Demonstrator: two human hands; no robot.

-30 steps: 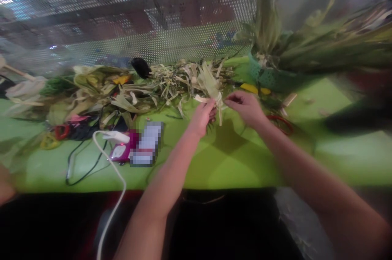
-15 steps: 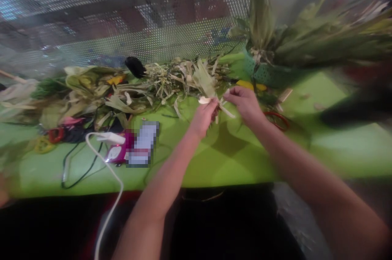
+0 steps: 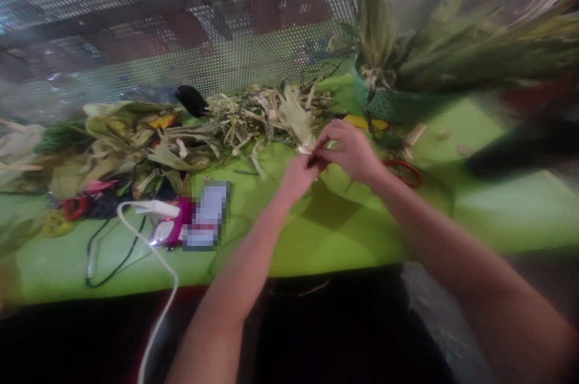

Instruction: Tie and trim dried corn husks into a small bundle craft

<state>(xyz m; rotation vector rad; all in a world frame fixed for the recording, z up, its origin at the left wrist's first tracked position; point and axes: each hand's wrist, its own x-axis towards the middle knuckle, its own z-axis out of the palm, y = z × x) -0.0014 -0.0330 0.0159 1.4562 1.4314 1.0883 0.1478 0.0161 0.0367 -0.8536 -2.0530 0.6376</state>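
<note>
Both my hands meet over the green table [image 3: 335,233], just in front of a heap of dried husks and leaves [image 3: 253,116]. My left hand [image 3: 296,178] is closed, pinching the base of a pale husk piece [image 3: 306,147]. My right hand [image 3: 350,152] is closed too, its fingers pressed on the same husk piece right beside my left fingertips. The husk's pale leaves fan up behind my fingers into the heap.
A teal basket [image 3: 389,108] full of long green leaves stands at the back right. A red ring [image 3: 404,172] lies by my right wrist. A pink device [image 3: 174,228] with a white cable [image 3: 154,269] and black cord lie left. A perforated metal screen [image 3: 217,52] backs the table.
My right hand has moved left to meet my left hand, and the gap between them has closed on the husk. The view has drifted slightly.
</note>
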